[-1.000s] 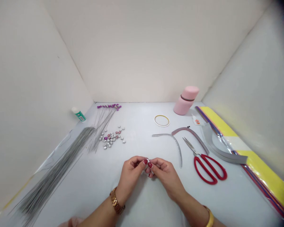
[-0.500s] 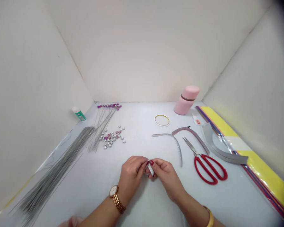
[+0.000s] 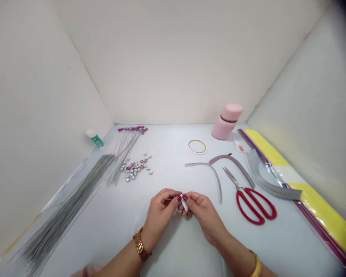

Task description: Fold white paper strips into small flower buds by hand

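Note:
Between my fingertips is a short white paper strip (image 3: 185,206), its lower end hanging free over my fingers. My left hand (image 3: 164,207) pinches the strip's upper end with thumb and forefinger. My right hand (image 3: 200,211) grips the same end, thumb on top, with its other fingers curled beneath. Ahead and to the left lies a scatter of small folded paper stars (image 3: 134,169), mostly silver with a few pink and purple ones. A thin silver strip (image 3: 216,179) curves across the table just beyond my right hand.
Red-handled scissors (image 3: 249,200) lie to the right, near a mauve strip bundle (image 3: 238,165), wide grey strips (image 3: 271,188) and packaged coloured paper (image 3: 314,200). A pink bottle (image 3: 226,122) and a tape roll (image 3: 197,152) stand behind. Grey wires (image 3: 72,211), purple-tipped stems (image 3: 132,129) and a glue stick (image 3: 95,139) are left.
My left wrist has turned, so the watch face no longer shows. The left thumb has shifted up along the paper strip; both hands keep hold of it.

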